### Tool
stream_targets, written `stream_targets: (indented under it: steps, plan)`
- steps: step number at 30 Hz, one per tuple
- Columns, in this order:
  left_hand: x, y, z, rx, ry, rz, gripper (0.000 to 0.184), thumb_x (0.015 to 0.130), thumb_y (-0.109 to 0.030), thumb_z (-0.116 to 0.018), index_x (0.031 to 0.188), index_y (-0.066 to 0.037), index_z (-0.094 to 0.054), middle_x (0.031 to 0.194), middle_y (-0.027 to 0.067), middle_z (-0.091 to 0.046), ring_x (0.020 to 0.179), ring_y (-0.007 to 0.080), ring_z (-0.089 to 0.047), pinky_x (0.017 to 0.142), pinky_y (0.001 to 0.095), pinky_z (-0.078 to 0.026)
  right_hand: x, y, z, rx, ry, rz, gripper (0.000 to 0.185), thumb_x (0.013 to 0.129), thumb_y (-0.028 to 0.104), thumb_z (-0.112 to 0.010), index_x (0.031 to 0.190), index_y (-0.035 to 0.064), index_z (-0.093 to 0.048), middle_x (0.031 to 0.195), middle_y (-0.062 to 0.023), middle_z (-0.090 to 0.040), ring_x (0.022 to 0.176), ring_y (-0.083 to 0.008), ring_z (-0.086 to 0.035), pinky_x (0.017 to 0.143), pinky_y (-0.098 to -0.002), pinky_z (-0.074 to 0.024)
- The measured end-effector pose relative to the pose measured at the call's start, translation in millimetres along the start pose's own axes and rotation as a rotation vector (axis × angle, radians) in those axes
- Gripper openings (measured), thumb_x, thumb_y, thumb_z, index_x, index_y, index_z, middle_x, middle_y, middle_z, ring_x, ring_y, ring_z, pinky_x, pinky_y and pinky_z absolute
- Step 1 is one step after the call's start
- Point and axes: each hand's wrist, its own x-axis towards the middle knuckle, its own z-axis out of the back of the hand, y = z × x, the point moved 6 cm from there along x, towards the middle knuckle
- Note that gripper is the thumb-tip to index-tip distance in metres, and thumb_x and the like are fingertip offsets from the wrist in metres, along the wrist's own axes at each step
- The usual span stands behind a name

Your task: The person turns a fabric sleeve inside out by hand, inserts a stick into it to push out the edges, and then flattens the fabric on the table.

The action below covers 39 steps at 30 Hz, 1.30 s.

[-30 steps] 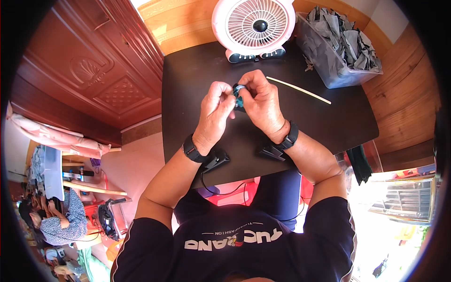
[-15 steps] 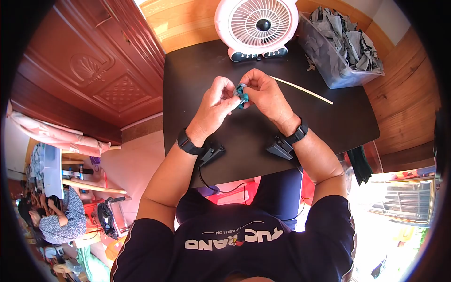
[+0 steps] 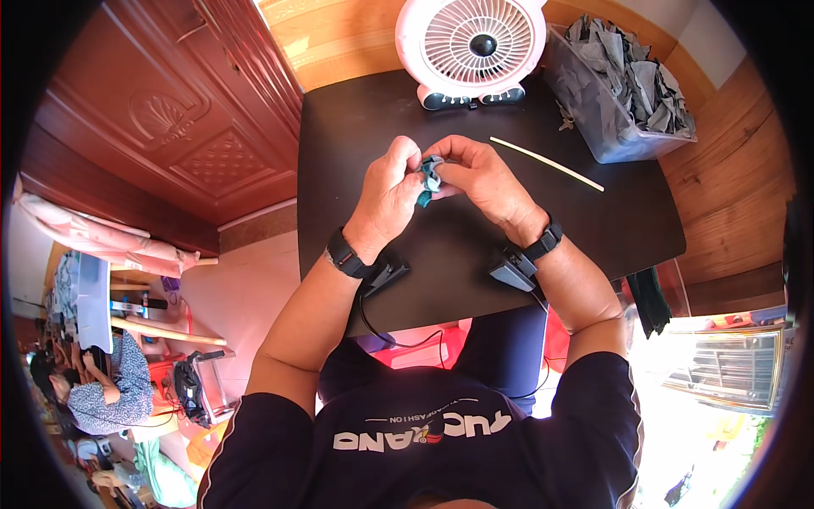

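Above the dark table, a small crumpled piece of green and grey fabric (image 3: 430, 176) is pinched between my two hands. My left hand (image 3: 392, 188) grips its left side, fingers curled in and closed. From the right, my right hand (image 3: 481, 175) closes thumb and fingers on the same fabric. Parts of the piece are hidden behind the fingers. A black strap circles each wrist, and a small dark device sits beside each one.
The dark table (image 3: 339, 127) carries a pink fan (image 3: 483, 46) at the back. A thin pale stick (image 3: 547, 164) lies right of my hands. The clear plastic bin (image 3: 623, 151) at back right holds grey cloth pieces (image 3: 640, 81). Another person (image 3: 114, 386) sits at far left.
The fabric has turned between my fingers, with its green end now hanging lower left. My right hand has dropped slightly, and the camera view has shifted a little.
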Motion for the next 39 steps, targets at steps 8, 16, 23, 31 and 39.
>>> stream_targets:
  steps: [8, 16, 23, 31, 39]
  plan:
    - [-0.8, 20.5, 5.4, -0.331, -0.047, 0.225, 0.008, 0.083, -0.007, -0.052, 0.085, -0.009, -0.045, 0.076, 0.0005, -0.048, 0.065, 0.0056, -0.046, 0.051, 0.0187, -0.038, 1.3, -3.0, -0.9, -0.031, 0.042, 0.146, 0.024, 0.083, 0.002, -0.066, 0.106, -0.0019, -0.060, 0.093, -0.0070, -0.068, 0.083, -0.0087, -0.062, 0.070, -0.0228, -0.0499]
    - [-1.6, 11.8, -3.4, -0.462, 0.033, 0.278, 0.009, 0.084, -0.002, -0.053, 0.088, -0.005, -0.046, 0.078, 0.0013, -0.050, 0.057, 0.0052, -0.046, 0.047, 0.0193, -0.039, 1.6, -1.9, 5.2, -0.099, -0.162, 0.269, 0.012, 0.082, 0.000, -0.064, 0.091, 0.0013, -0.056, 0.073, -0.0005, -0.062, 0.069, -0.0051, -0.058, 0.062, -0.0221, -0.0474]
    - [-8.3, 1.1, -12.5, -0.373, 0.036, 0.237, 0.010, 0.086, -0.007, -0.056, 0.090, -0.007, -0.047, 0.081, 0.0022, -0.050, 0.062, 0.0064, -0.048, 0.050, 0.0193, -0.041, -11.0, 8.3, 1.2, -0.356, -0.358, 0.480, 0.013, 0.083, -0.001, -0.060, 0.091, 0.0028, -0.050, 0.066, -0.0033, -0.057, 0.058, -0.0038, -0.053, 0.050, -0.0243, -0.0446]
    - [-6.5, -6.0, -1.7, -0.169, -0.120, 0.067, 0.011, 0.089, -0.007, -0.051, 0.097, -0.005, -0.044, 0.079, 0.0040, -0.050, 0.062, 0.0086, -0.045, 0.055, 0.0234, -0.041, -5.3, 4.8, -4.4, -0.265, -0.269, 0.495, 0.017, 0.083, 0.000, -0.061, 0.097, 0.0020, -0.051, 0.078, -0.0076, -0.062, 0.066, -0.0130, -0.063, 0.059, -0.0281, -0.0501]
    - [-4.0, 10.1, 7.3, -0.079, -0.143, 0.131, 0.008, 0.090, -0.008, -0.052, 0.094, -0.003, -0.047, 0.079, 0.0036, -0.052, 0.073, 0.0097, -0.048, 0.064, 0.0255, -0.043, -2.3, 2.4, -9.2, -0.198, -0.159, 0.447, 0.026, 0.083, 0.002, -0.067, 0.107, -0.0012, -0.061, 0.090, -0.0081, -0.064, 0.076, -0.0127, -0.065, 0.070, -0.0274, -0.0549]
